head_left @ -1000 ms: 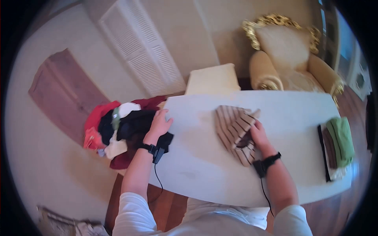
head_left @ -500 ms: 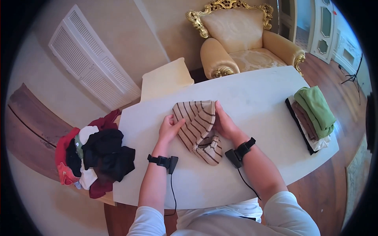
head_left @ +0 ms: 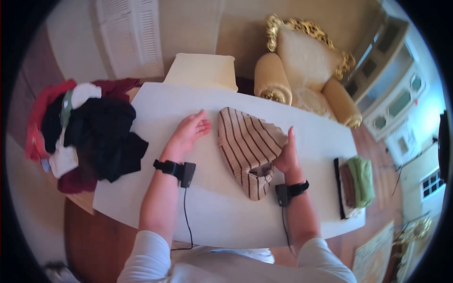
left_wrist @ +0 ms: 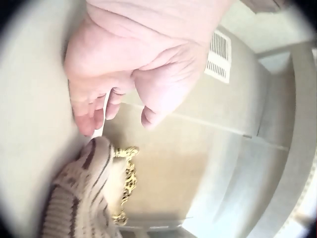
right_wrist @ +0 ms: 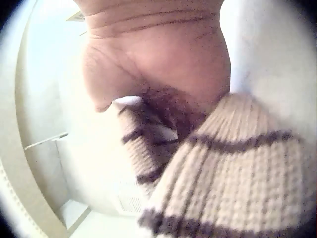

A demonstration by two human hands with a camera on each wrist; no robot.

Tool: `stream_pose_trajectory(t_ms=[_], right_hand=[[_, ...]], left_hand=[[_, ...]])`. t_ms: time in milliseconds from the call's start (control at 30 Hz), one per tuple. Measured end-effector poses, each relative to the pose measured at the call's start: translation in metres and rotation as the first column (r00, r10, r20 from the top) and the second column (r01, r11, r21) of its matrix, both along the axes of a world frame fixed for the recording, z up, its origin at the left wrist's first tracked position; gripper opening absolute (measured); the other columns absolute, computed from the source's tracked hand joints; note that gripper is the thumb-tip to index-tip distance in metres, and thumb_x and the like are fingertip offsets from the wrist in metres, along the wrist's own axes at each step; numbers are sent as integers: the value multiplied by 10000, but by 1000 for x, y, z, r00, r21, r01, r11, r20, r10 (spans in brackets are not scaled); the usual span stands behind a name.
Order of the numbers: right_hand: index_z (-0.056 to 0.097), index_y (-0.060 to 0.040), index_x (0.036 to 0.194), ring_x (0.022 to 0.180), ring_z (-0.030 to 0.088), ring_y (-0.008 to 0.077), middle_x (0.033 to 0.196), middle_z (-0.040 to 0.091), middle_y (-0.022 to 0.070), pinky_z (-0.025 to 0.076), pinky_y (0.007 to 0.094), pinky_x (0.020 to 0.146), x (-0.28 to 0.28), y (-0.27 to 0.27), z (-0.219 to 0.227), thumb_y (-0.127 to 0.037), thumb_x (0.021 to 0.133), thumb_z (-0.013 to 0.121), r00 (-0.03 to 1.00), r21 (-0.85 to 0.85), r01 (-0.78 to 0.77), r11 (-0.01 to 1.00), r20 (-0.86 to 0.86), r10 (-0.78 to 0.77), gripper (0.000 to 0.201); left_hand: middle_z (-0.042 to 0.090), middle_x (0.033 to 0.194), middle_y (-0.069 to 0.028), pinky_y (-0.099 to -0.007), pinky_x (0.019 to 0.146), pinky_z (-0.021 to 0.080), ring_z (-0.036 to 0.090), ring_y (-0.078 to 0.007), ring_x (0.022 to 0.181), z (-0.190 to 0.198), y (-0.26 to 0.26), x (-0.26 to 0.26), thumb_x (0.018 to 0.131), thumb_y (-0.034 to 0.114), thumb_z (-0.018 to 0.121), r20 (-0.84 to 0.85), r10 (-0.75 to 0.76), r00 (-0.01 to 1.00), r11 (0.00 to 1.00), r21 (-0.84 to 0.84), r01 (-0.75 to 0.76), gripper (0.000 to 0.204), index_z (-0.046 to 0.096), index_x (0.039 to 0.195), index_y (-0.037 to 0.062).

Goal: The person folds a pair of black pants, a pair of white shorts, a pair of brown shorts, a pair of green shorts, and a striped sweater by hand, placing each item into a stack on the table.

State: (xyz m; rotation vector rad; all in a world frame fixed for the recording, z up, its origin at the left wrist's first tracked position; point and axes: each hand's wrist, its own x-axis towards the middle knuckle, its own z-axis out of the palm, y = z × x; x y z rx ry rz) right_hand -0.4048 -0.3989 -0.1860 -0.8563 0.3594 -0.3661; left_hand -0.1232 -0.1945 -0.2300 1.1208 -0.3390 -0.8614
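Note:
A beige knit garment with brown stripes [head_left: 250,141] lies loosely folded on the white table [head_left: 207,217]. Its ribbed knit fills the lower part of the right wrist view. My right hand [head_left: 289,153] touches its right side, thumb raised and apart, with the other fingers partly hidden by the fabric. Left of the garment, across a small gap, my left hand [head_left: 188,131] is held over the table with relaxed fingers and nothing in them. In the left wrist view, the fingertips [left_wrist: 86,126] appear just above a fold of the striped knit.
A heap of black, red and white clothes [head_left: 101,132] covers the table's left end. Toward the right end lies a folded stack with a green piece [head_left: 361,181] on its right side. Behind the table stand a cream stool [head_left: 200,70] and a gold-framed armchair [head_left: 306,66].
From the clothes heap my left hand came over to the striped garment, touched its left edge, then drew away leftward. The garment now lies more spread out, with my right hand still at its right side.

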Motion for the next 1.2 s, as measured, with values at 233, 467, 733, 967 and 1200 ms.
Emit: stream_pose_trajectory(t_ms=[233,467,733,967,1200], right_hand=[[305,-12,1645,1537,383,289,1671,380,167,322,443,1236,8,97,123,-653,1066,436,823,-662,153,734,497,276,873],[489,1,1520,1410,535,362,1501,564,216,419,442,1169,3,69,94,-301,934,764,947,-958,-286,6,-284,-150,714],[510,-32,1465,1211,635,419,1381,618,255,519,479,1008,13,59,62,-414,830,824,705,-726,-687,-21,-660,-262,804],[440,-50,1524,1031,696,445,1002,721,260,555,494,895,26,48,33,-101,801,747,724,-738,-672,-54,-641,-256,788],[585,-21,1204,1085,658,449,1132,686,245,541,559,897,10,0,28,-6,830,603,730,-943,-245,-226,-26,-683,375]], left_hand=[[681,1243,-182,-437,1057,502,640,-281,1182,6,37,56,973,750,550,-229,148,962,983,-77,-169,874,499,1452,20],[614,1404,-198,-385,1040,518,643,-280,1201,7,35,64,923,798,584,-112,-30,993,999,27,33,984,461,1508,16],[621,1394,-176,-342,1034,512,641,-209,1211,14,27,36,992,363,764,380,-291,878,949,229,215,702,461,1510,0],[652,1275,-144,-315,941,541,672,-177,1051,17,21,24,900,206,842,452,-317,834,934,300,193,684,505,1460,2],[707,1147,-115,-330,795,595,715,-190,963,40,26,0,937,116,749,153,-681,716,694,444,566,507,532,1393,69]])
